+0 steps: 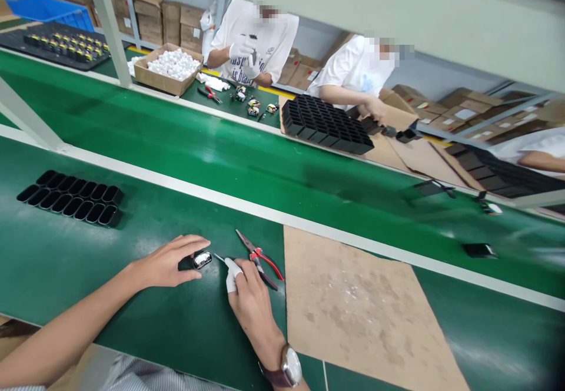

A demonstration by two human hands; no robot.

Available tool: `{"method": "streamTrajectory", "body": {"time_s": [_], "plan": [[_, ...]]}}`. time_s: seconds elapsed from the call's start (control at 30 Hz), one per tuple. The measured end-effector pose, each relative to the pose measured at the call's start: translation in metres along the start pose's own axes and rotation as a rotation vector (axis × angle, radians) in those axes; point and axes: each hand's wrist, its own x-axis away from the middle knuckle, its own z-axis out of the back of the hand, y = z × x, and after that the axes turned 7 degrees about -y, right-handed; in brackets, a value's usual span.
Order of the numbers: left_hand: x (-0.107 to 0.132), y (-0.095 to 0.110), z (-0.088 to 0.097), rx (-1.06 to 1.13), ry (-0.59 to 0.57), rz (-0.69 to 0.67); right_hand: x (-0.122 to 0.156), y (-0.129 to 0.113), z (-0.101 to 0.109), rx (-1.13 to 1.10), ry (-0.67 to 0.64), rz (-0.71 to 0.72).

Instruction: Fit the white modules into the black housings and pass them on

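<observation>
Left grip (pixel 170 261) loosely pinches a small part (pixel 202 259) on the counter (pixel 88 261). Right grip (pixel 249 297) pinches a thin pin (pixel 219 257) that points left at the part, just beside it.

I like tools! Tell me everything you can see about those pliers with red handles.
The pliers are small, with slim grey metal jaws and red-and-black handle grips. They lie flat on the green table, handles spread a little, jaws pointing away from the person. The right hand curls right beside them, fingers seeming to touch the handles. A brown cardboard sheet lies to their right.
</observation>
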Motion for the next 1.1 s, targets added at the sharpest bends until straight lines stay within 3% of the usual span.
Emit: {"method": "streamTrajectory", "body": {"time_s": [0.27,0.5,1.1], "plan": [[-0.006,0.002,-0.001,0.055,-0.051,0.001,-0.009,-0.022,0.023,-0.036,-0.057,0.044],[-0.006,0.003,-0.002,0.058,-0.043,-0.017,-0.014,-0.021,0.025,0.087,-0.114,0.027],[-0.004,-0.002,-0.002,0.078,-0.003,-0.130,-0.023,-0.023,0.031,0.087,-0.124,0.114]]}}
